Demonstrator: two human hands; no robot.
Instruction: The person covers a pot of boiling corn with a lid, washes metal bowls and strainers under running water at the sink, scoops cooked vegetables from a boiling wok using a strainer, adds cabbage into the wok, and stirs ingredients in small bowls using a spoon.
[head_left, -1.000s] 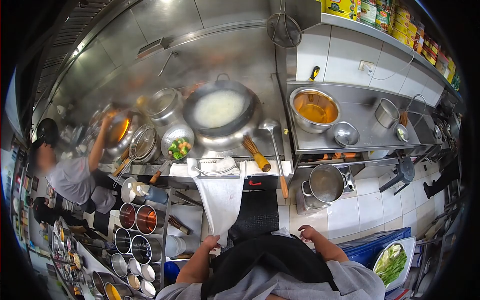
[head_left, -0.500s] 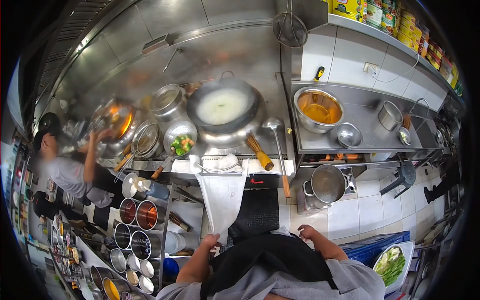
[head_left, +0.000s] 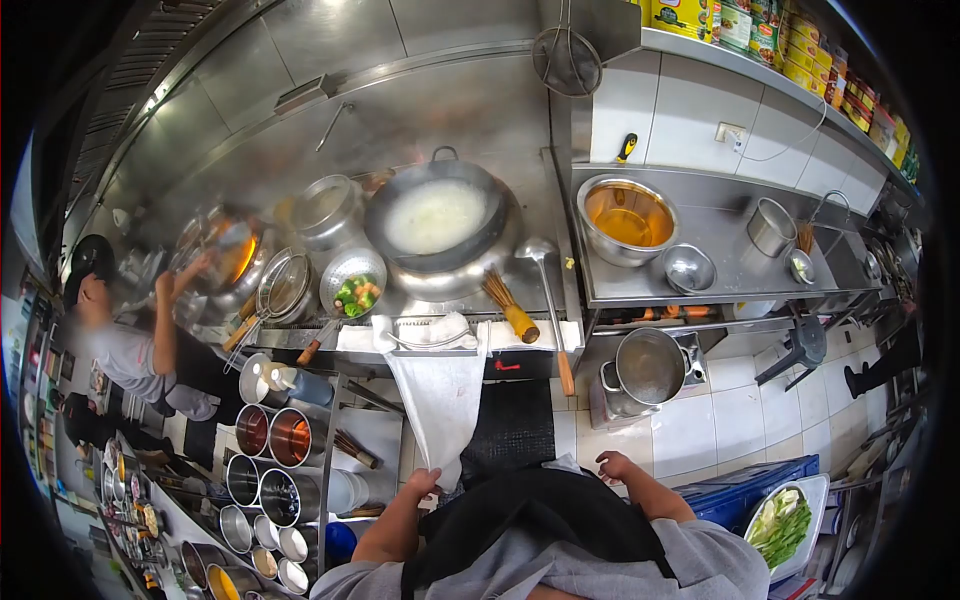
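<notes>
My left hand [head_left: 424, 482] is closed on the lower end of a white cloth [head_left: 432, 400] that hangs from the stove's front edge. My right hand [head_left: 614, 467] hangs by my side, fingers loosely apart, with nothing seen in it. Ahead on the stove sits a black wok [head_left: 437, 215] with cloudy, steaming liquid. Left of it, a perforated ladle [head_left: 352, 283] holds broccoli and other pieces. On the front ledge lie a bamboo brush [head_left: 512, 306] and a long-handled ladle [head_left: 546, 290].
At left, a co-worker [head_left: 130, 340] reaches toward a wok with flame [head_left: 235, 255]. Sauce pots [head_left: 290, 437] stand near my left. To the right are a bowl of orange liquid [head_left: 628, 222], a floor pot [head_left: 650, 366] and a tray of leafy greens [head_left: 783, 530].
The view has shifted slightly, so the stove and counter sit a little further left. My left hand keeps its hold on the cloth; my right hand looks the same.
</notes>
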